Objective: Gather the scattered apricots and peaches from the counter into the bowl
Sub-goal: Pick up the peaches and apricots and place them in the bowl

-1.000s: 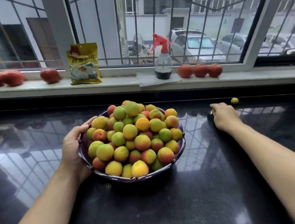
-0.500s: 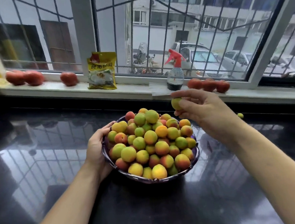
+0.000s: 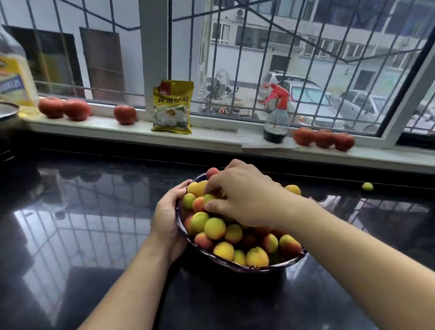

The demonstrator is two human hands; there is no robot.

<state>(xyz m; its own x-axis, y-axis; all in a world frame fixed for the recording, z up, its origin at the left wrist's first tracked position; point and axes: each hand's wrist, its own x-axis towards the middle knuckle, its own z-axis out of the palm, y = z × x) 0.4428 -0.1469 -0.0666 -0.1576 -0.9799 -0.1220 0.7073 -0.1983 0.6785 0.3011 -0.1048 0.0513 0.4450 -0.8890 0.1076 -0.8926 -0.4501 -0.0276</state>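
Nearly finishing: dark round bowl [image 3: 249,266] heaped with yellow-orange apricots and peaches, left hand [image 3: 166,222] curling round its rim. Right hand [image 3: 243,199] curling fingers [image 3: 212,207] onto the heap, grasp unclear. Remaining: one small yellow-green fruit [image 3: 367,186] lying on the glossy black surface [image 3: 87,255], well right of the fingers.

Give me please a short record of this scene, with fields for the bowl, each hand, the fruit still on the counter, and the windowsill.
bowl: dark bowl, heaped with fruit
left hand: left hand holds the bowl's rim
right hand: right hand over the heap, fingers among the fruit; grip unclear
loose fruit: one small yellow-green fruit on the counter, right of the bowl
windowsill: tomatoes, yellow packet, spray bottle
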